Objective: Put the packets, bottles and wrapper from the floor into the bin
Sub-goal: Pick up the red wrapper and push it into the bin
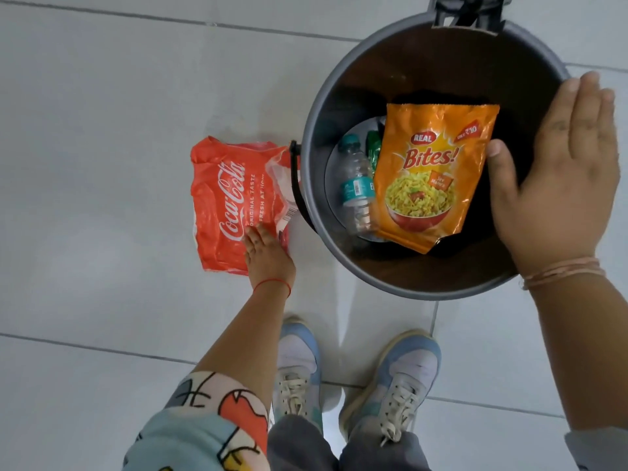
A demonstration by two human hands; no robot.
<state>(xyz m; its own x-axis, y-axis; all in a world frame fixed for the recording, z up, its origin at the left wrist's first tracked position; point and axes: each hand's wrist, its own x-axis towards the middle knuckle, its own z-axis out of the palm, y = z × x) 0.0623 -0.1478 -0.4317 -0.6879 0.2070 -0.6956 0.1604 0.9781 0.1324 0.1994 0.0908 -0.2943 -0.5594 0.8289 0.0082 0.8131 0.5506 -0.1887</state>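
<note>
The left hand's fingers [253, 241] lie flat on the red Coca-Cola wrapper [234, 202], gripping nothing yet; it lies on the floor [102, 130] against the bin [314, 185]. Thin, limp, probably slippery film: best pinched at an edge. The right hand [557, 171] hangs spread, empty, over the orange packet [428, 175]. A bottle [355, 185] lies half-hidden below, beside something green and unclear.

Red wrapper [234, 202] on floor; orange packet [431, 175] over bin [339, 96].
</note>
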